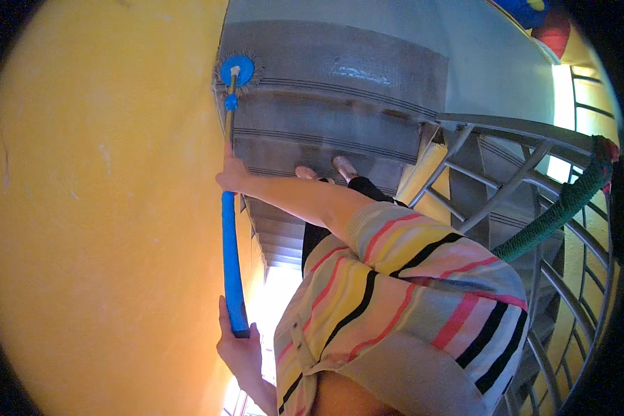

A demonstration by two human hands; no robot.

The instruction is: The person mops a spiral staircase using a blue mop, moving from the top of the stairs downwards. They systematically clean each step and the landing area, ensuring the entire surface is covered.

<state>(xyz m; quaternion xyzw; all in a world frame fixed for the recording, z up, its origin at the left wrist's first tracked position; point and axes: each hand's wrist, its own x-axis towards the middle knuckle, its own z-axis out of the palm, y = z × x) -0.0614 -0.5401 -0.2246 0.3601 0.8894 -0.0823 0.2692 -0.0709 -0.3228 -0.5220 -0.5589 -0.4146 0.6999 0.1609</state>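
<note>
One yellow wall (97, 208), filling the left side. Grey stairs (312, 114) beside it, dark lines along the step edges, a wet-looking shine on the top surface. Railing (506, 123) at right, metal bars, a green wrap (555, 218) round part of it. Striped shirt (409, 277) across lower centre; dark trousers (315, 239) below it.

Mop (232, 256) close along the wall — round blue head (243, 71) with grey fringe, down on the stairs in the wall-side corner, blue sleeve on the lower pole.

Right hand (234, 177) reaches across, fingers closed round the mid-pole. Left hand (243, 353) at the butt end, fingers and thumb to either side — whether gripping, cannot tell. Two feet (344, 166) on a lower step, side by side
</note>
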